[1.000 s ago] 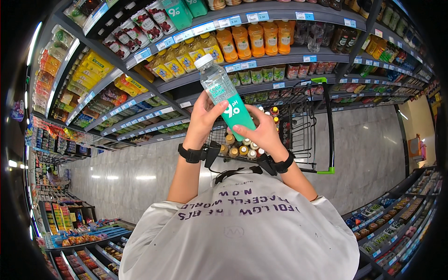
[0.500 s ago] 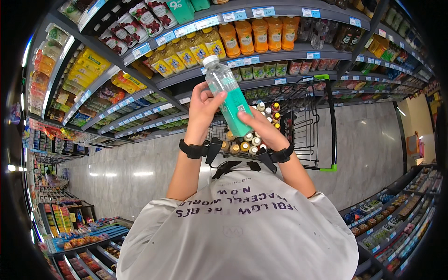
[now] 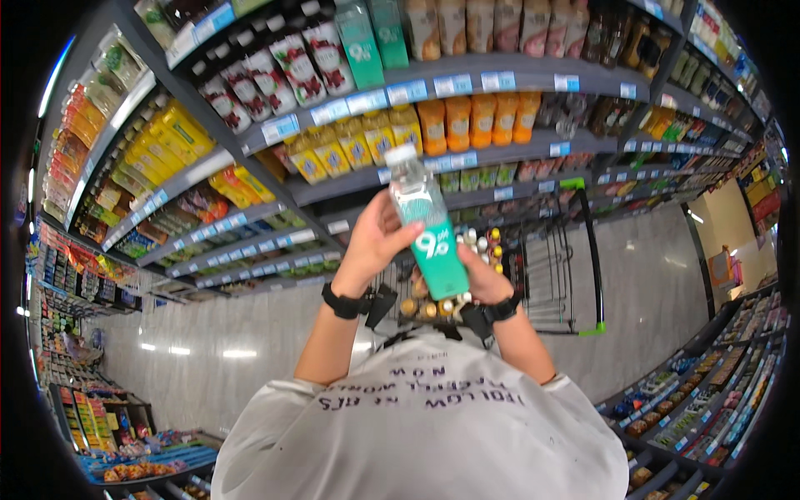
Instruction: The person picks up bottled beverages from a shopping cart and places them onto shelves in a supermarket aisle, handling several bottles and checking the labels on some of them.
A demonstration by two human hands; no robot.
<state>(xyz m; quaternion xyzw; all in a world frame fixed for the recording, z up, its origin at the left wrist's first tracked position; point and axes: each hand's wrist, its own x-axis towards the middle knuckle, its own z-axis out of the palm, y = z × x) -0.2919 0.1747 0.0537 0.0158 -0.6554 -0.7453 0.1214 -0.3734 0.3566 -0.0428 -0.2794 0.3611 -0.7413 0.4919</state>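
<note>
Both hands clasped the clear bottle point(image 3: 429, 229) with the teal label upright over the shopping cart point(image 3: 533, 267), left hand point(image 3: 375, 242) wrapping its side, right hand point(image 3: 479, 283) cupping its base; a firm, level grip looked wise for turning it.

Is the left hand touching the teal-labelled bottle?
Touching. The head view shows the left hand with fingers wrapped against the bottle, no gap visible.

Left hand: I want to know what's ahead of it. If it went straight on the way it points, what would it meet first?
The left hand would probably meet the shelf of yellow juice bottles first; depth is unclear.
</note>
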